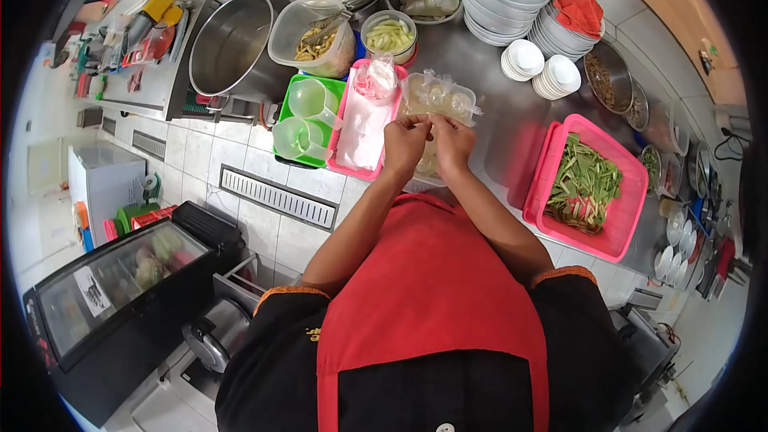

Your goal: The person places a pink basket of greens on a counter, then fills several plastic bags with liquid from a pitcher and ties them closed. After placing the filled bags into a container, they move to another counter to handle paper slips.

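Observation:
Both hands meet over a clear plastic container [440, 94] holding several small, pale bagged items. My left hand [406, 142] has its fingers pinched together, touching the fingertips of my right hand [454, 140], also pinched. What lies between the fingertips is too small to make out. Left of my left hand is a pink tray [358, 140] with a white lining and a red-and-white plastic bag [377, 80] at its far end. A green tray [286, 110] beside it carries two translucent measuring jugs [314, 102].
At the right stands a pink basket [632, 216] of cut green vegetables. White bowls [508, 0] are stacked behind. A large steel pot [232, 48], a tub [300, 32] of food and lidded pots line the back left. A glass-topped chest [120, 288] stands lower left.

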`<state>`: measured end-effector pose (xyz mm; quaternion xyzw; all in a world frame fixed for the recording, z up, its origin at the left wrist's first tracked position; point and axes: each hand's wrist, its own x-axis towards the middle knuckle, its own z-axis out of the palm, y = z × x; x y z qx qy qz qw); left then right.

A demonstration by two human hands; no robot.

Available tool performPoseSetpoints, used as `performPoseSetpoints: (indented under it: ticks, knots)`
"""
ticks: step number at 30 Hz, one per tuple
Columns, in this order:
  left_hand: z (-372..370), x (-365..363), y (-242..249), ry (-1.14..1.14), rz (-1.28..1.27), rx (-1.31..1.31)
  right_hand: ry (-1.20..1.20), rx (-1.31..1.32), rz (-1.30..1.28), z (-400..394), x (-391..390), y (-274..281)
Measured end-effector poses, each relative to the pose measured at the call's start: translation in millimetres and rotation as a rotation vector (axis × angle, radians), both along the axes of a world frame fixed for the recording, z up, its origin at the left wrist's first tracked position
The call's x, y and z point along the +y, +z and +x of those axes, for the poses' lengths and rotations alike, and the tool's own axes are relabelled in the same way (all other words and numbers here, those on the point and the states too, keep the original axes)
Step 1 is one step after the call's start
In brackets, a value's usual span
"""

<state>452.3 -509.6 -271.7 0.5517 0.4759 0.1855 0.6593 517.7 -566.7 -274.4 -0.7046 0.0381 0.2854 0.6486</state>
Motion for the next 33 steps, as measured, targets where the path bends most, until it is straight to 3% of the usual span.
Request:
performPoseSetpoints:
  ticks: [2,4,5,7,11,14,18,23,26,28,29,31,32,33]
  knots:
    - [2,4,-1,-0.027,0.019,0.042,-0.044,0.130,0.035,2,1,-2]
    - [5,6,-5,-0.134,0.239,0.297,-0.089,0.191,0.051,3,3,-5]
    - [9,7,1,-0.132,0.242,0.299,-0.140,0.241,0.068,6,6,-6]
    - [20,7,26,-0.235,0.559,0.569,-0.183,0.289,0.095,10,9,0]
    - [34,13,38,-0.419,0.781,0.675,-0.262,0.385,0.207,18,10,-11]
    - [44,16,21,-0.516,0.948,0.819,-0.349,0.490,0.191,20,16,-18]
    - [53,16,22,-0.668,1.148,0.867,-0.358,0.626,0.329,20,14,-20]
    - [49,29,17,-0.724,1.277,0.750,-0.438,0.679,0.228,21,22,-8]
    - [42,53,-11,-0.731,1.079,0.732,-0.348,0.657,0.259,15,23,-29]
    - [33,74,-32,-0.738,0.810,0.339,-0.232,0.445,0.288,10,18,-30]
    - [30,72,-24,-0.751,0.807,0.327,-0.248,0.438,0.284,8,16,-23]
    - [24,64,0,-0.474,0.245,0.096,-0.018,0.145,0.230,11,12,-3]
    - [19,67,-5,-0.480,0.236,0.088,-0.025,0.139,0.219,11,8,-6]
    - [14,72,-12,-0.450,-0.004,-0.017,0.075,-0.107,0.120,14,7,-10]
